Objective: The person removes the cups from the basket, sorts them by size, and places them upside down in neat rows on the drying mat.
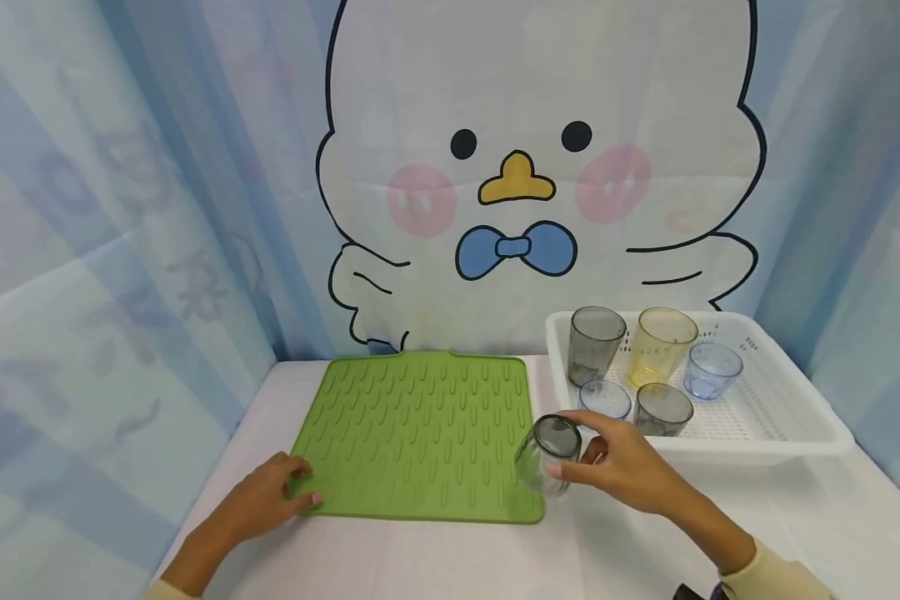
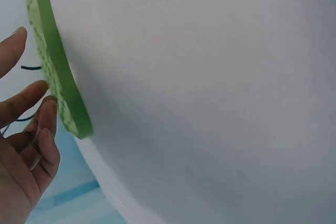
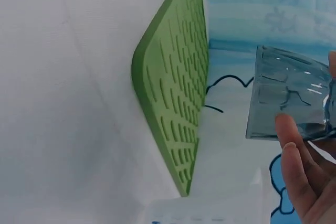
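My right hand (image 1: 624, 462) grips a grey transparent glass (image 1: 534, 465), thumb on the near side and fingers on the far side. The glass is tilted, its thick base up and its wider mouth down, over the right edge of a green ridged mat (image 1: 420, 433). In the right wrist view the glass (image 3: 294, 95) hangs apart from the mat (image 3: 173, 77). My left hand (image 1: 264, 498) is at the mat's near left corner, fingers loosely bent. The left wrist view has its fingertips (image 2: 39, 90) at the mat's edge (image 2: 63, 72); contact is hard to judge.
A white perforated basket (image 1: 817, 421) stands on the right, holding a tall grey glass (image 1: 595, 346), a yellow glass (image 1: 660, 346), a short grey glass (image 1: 663, 410) and two small blue glasses (image 1: 712, 371). A curtain (image 1: 420, 308) with a cartoon bird hangs behind the white table (image 1: 435, 558).
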Demonstrator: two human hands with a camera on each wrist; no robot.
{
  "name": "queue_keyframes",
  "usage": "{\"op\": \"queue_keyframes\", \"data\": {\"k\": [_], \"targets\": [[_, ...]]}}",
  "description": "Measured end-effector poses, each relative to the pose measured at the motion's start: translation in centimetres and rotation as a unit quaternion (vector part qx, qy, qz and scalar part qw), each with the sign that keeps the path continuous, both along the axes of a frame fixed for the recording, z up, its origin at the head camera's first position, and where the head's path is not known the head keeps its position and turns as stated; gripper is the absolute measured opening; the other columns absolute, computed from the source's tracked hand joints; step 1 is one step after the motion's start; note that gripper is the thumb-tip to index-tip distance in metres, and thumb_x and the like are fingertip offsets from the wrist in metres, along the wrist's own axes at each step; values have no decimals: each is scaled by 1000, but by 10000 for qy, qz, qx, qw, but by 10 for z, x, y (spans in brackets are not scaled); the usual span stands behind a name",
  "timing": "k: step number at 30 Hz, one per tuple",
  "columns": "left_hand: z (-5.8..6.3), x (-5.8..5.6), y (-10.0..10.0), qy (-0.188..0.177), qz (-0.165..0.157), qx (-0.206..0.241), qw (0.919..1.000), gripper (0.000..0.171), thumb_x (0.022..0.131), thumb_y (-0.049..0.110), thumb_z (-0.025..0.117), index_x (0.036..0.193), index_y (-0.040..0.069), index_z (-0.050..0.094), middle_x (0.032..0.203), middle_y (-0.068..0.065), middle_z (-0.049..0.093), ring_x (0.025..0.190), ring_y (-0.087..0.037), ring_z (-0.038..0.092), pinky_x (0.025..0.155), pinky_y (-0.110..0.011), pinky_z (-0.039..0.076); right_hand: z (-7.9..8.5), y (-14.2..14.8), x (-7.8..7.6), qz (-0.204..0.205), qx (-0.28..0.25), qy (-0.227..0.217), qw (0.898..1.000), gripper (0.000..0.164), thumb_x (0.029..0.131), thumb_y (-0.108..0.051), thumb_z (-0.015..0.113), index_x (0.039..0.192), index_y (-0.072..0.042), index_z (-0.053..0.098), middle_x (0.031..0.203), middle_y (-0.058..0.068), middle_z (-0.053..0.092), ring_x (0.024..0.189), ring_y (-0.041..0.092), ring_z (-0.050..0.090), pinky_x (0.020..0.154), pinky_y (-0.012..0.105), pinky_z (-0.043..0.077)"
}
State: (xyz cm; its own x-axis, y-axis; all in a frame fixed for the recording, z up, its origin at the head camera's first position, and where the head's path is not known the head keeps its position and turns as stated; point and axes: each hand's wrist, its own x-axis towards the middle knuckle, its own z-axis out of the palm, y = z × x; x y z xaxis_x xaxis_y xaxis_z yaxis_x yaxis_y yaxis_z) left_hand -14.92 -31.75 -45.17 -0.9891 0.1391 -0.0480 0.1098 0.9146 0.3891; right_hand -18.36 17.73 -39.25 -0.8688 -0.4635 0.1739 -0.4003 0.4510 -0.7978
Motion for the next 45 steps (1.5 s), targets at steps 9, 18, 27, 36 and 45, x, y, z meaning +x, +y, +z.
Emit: {"op": "queue_keyframes", "data": {"k": [9, 18, 27, 36, 45], "targets": [[-2, 1, -10, -105, 207, -166, 9996, 49, 81, 39, 83, 113, 6, 67, 93, -3, 56, 82, -15, 54, 71, -37, 50, 9, -33, -18, 154, 473, 99, 9987, 72, 81, -41, 83, 139, -9, 56, 99, 1, 70, 62, 8, 62, 53, 27, 52], [-8, -4, -11, -9, 45, 157, 9999, 49, 81, 35, 83, 114, 2, 64, 99, -5, 59, 92, -19, 59, 81, -44, 53, 18, -77, -40, 481, 706, -30, 9963, 75, 81, -46, 82, 141, -10, 54, 79, -3, 67, 53, 8, 54, 47, 27, 45], [-10, -6, -13, -110, 194, 158, 9996, 50, 82, 33, 83, 115, 1, 64, 97, -4, 58, 89, -17, 57, 82, -43, 52, 17, -127, -68, 721, 788, 243, 9940, 72, 82, -44, 81, 141, -11, 56, 131, 8, 64, 54, 8, 55, 54, 28, 49], [-10, -4, -13, -87, 242, 170, 9995, 47, 82, 31, 83, 115, 1, 65, 98, -4, 59, 91, -17, 58, 85, -45, 52, 9, -163, -99, 715, 868, 225, 9934, 72, 83, -46, 80, 141, -11, 56, 125, 6, 65, 79, 10, 63, 75, 35, 53], [-11, -3, -12, -108, 301, 278, 9991, 47, 83, 29, 82, 115, 0, 64, 100, -5, 59, 93, -19, 59, 89, -46, 52, -4, -184, -126, 611, 657, -394, 9952, 78, 85, -43, 79, 149, -10, 47, 140, 15, 55, 70, 22, 72, 88, 45, 55]]}}
